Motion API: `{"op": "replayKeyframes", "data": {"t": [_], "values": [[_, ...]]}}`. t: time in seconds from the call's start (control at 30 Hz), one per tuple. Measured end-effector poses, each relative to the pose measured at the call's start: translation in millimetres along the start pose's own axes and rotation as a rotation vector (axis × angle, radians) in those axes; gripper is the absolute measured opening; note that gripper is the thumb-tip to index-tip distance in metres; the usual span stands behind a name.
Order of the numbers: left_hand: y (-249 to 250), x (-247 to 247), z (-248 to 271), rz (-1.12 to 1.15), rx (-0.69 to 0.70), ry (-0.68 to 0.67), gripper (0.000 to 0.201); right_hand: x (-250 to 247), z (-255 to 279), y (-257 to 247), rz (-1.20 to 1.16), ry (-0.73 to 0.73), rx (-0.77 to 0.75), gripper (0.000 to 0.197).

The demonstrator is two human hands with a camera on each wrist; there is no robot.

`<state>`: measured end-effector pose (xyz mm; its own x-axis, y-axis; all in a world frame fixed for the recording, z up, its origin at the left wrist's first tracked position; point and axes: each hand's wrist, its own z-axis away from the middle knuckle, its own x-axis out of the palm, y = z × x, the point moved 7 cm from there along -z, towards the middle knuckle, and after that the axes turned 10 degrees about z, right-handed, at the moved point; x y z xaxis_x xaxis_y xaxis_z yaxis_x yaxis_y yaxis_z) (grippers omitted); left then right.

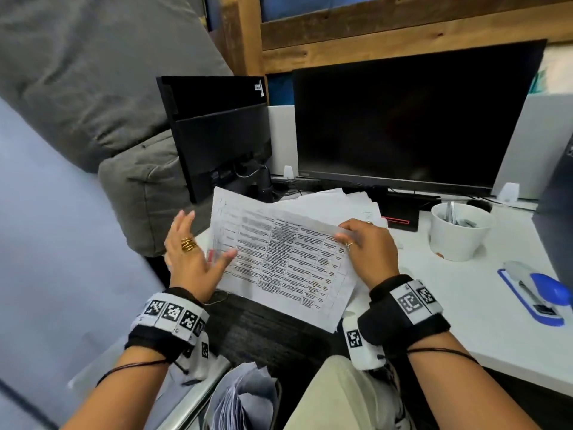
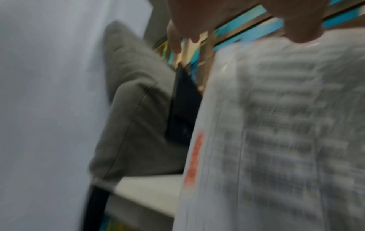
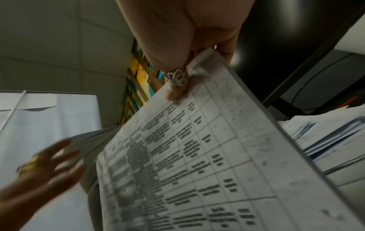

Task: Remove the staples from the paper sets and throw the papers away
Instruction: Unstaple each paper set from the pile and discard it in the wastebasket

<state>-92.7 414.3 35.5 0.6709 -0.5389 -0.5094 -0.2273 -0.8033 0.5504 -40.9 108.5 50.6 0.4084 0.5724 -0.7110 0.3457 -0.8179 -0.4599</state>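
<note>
My right hand [image 1: 369, 249] pinches the top corner of the thin printed paper set [image 1: 285, 259], raised before the glossy monitor [image 1: 415, 119]; my left hand [image 1: 193, 259], fingers spread loose, brushes its opposite edge.

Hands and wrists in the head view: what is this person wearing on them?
Each wrist carries a black band with white blocks printed with square black codes. The left hand has a chunky gold ring, the right hand a thin silvery one. A thin dark cord circles each bare forearm.
</note>
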Motion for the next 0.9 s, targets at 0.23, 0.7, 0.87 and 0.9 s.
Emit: {"op": "replayKeyframes", "data": {"t": [0.23, 0.7, 0.87, 0.9], "values": [[102, 29, 8, -0.376, 0.438, -0.340, 0.062, 4, 20, -30, 0.100, -0.130, -0.136, 0.015], [89, 62, 37, -0.362, 0.306, -0.645, 0.030, -8, 24, 94, 0.377, -0.190, 0.454, 0.048], [97, 65, 41, -0.365, 0.317, -0.682, 0.028, 13, 47, 124, 0.301, -0.509, 0.638, 0.057], [98, 66, 42, -0.367, 0.318, -0.690, 0.027, 14, 49, 124, 0.246, -0.532, 0.658, 0.054]]}}
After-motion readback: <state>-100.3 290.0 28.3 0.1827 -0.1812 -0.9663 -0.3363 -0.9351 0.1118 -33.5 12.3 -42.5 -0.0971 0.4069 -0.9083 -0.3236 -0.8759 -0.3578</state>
